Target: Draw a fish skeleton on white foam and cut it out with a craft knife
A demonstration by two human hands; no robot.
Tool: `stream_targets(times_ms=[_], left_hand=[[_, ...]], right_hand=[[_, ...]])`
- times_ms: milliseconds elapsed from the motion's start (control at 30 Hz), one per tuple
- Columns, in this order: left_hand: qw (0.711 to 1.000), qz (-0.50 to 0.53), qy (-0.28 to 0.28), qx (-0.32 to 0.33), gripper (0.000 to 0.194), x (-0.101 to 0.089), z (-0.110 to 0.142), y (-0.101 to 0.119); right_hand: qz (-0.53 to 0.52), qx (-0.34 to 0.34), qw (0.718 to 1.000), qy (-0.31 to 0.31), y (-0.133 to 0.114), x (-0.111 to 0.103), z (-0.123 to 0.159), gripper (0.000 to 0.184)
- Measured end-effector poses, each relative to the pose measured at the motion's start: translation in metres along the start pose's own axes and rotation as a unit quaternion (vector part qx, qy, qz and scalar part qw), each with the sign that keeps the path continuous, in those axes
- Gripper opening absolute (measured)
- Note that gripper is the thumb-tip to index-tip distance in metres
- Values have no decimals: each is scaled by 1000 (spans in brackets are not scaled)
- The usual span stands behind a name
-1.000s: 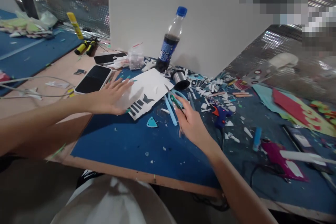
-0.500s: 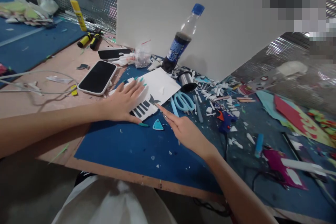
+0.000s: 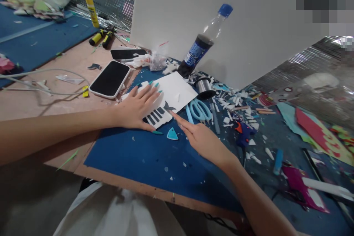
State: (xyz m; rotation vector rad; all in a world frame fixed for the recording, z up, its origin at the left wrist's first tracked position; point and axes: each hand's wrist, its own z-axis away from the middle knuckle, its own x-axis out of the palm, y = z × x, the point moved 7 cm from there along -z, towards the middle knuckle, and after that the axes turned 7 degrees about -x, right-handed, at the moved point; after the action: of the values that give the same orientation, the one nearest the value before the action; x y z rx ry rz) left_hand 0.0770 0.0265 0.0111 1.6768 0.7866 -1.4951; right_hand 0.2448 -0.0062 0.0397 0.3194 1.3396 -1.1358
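A thin, smooth white sheet [image 3: 179,83] lies partly under the left hand [image 3: 135,107], on the matte blue mat [image 3: 143,169]. That hand rests flat, fingers slightly spread, gripping nothing. The right hand [image 3: 200,138] has its fingers drawn together around a slim tool [image 3: 169,111], mostly hidden, its tip beside a dark, curved tail shape [image 3: 169,106] at the sheet's near right edge. Dark, straight-sided bars [image 3: 155,115] sit left of the tail. Just nearer is a glossy blue triangle [image 3: 172,134] with rounded corners and a pale rim.

At the sheet's far end stands a clear plastic bottle [image 3: 195,51], blue-capped, dark liquid filling its lower part. Left of it, a crinkled transparent bag [image 3: 158,60] contains small pale bits. To the right, a spool [image 3: 204,87] carries silvery wire, near scissors [image 3: 200,110] with 2 light-blue loops.
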Motion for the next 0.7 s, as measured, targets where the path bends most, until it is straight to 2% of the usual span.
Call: stream_targets(times_ms=[133, 400, 700], left_hand=[[1000, 6, -16, -7, 112, -1, 0, 0], [1000, 11, -21, -13, 115, -2, -2, -1], [1000, -10, -11, -16, 117, 1, -2, -2]], right_hand=[[57, 19, 997, -46, -5, -5, -4, 51], [142, 10, 987, -79, -14, -19, -16, 50], [146, -7, 987, -65, -10, -14, -19, 50]])
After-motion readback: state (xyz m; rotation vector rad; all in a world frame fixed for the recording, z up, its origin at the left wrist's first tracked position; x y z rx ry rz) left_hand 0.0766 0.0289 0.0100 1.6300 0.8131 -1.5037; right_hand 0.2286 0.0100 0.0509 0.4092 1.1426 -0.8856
